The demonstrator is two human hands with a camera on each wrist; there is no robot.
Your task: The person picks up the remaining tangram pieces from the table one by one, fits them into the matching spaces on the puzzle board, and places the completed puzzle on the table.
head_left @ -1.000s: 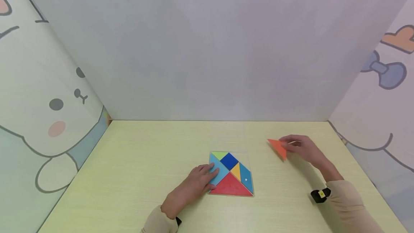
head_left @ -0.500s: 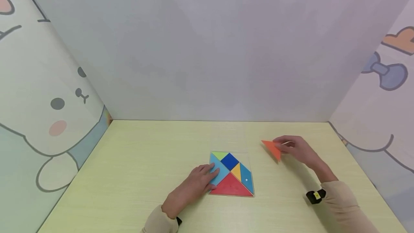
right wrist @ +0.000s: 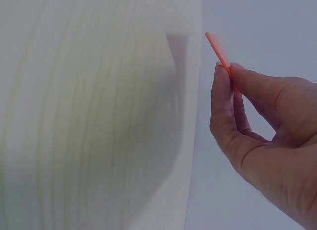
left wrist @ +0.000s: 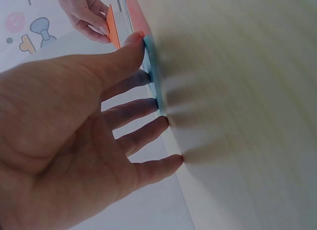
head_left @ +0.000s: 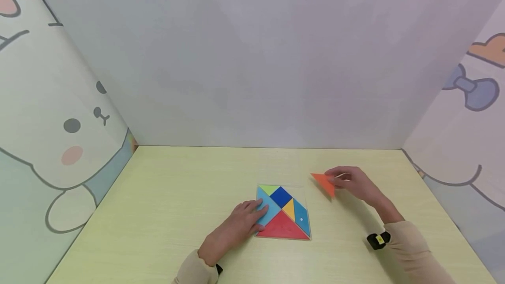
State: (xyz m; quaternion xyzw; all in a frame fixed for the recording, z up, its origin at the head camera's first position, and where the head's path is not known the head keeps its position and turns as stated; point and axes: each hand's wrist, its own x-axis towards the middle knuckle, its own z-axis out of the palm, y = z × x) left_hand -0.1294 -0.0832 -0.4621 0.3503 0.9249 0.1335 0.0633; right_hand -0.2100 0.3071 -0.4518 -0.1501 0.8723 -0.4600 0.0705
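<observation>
My right hand (head_left: 353, 184) pinches an orange triangle tangram piece (head_left: 324, 183) between thumb and fingertips, above the table and to the right of the puzzle; the right wrist view shows the orange piece (right wrist: 218, 51) nearly edge-on. On the table lies a clear tangram tray (head_left: 281, 238) with a light blue triangle (head_left: 265, 207), a red triangle (head_left: 283, 228), a dark blue square (head_left: 281, 197), a yellow triangle (head_left: 289, 209), a blue parallelogram (head_left: 301, 219) and a green triangle (head_left: 269, 189). My left hand (head_left: 238, 225) rests with fairly straight fingers on the tray's left edge, its fingertips touching the light blue triangle.
The pale yellow tabletop (head_left: 169, 187) meets a plain grey back wall (head_left: 256, 65). Cartoon-printed panels stand at the left (head_left: 59, 100) and right (head_left: 465, 135). A clear flat sheet or lid (head_left: 280, 168) seems to lie behind the coloured pieces.
My right hand has moved left toward the puzzle, carrying the orange triangle. The left hand stays at the tray, and the coloured pieces there keep their arrangement.
</observation>
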